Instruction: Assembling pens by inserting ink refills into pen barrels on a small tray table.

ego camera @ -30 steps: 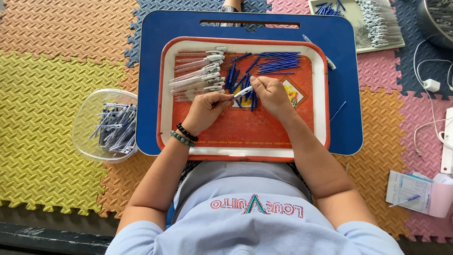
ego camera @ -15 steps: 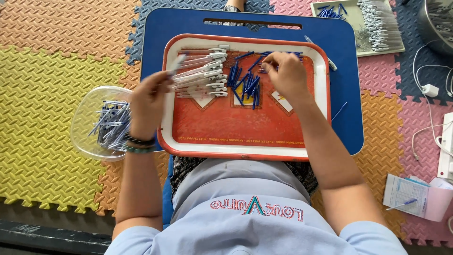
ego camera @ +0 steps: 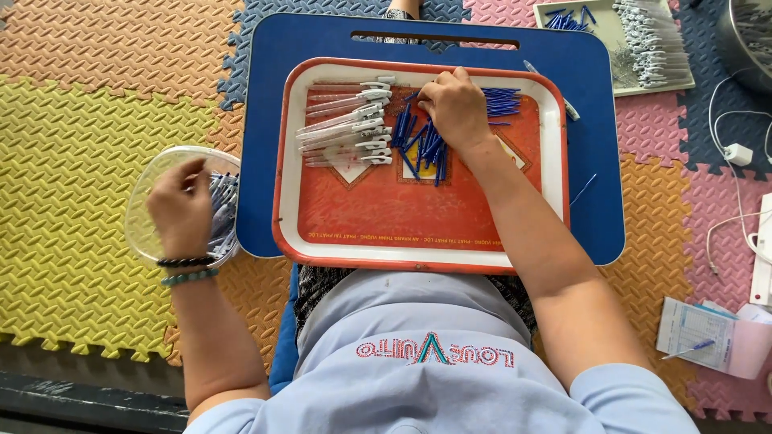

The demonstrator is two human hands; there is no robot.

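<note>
Over the clear bowl (ego camera: pixel 145 233), the left hand (ego camera: pixel 181 210) has arrived, fingers loosely curled, grasp unclear.

two hands are at work: the left hand (ego camera: pixel 181 207) and the right hand (ego camera: pixel 456 107). one red tray (ego camera: pixel 418 229) lies on one blue lap desk (ego camera: pixel 595 161). on the tray there is one row of clear pen barrels (ego camera: pixel 346 124), roughly ten, too overlapped for an exact count, and one loose heap of blue refills (ego camera: pixel 426 141), too many and too tangled to count. one clear plastic bowl (ego camera: pixel 149 193) holds several more pens. one second tray (ego camera: pixel 619 40) at the top right carries many more parts. two bracelets (ego camera: pixel 186 269) sit on the left wrist.
</note>
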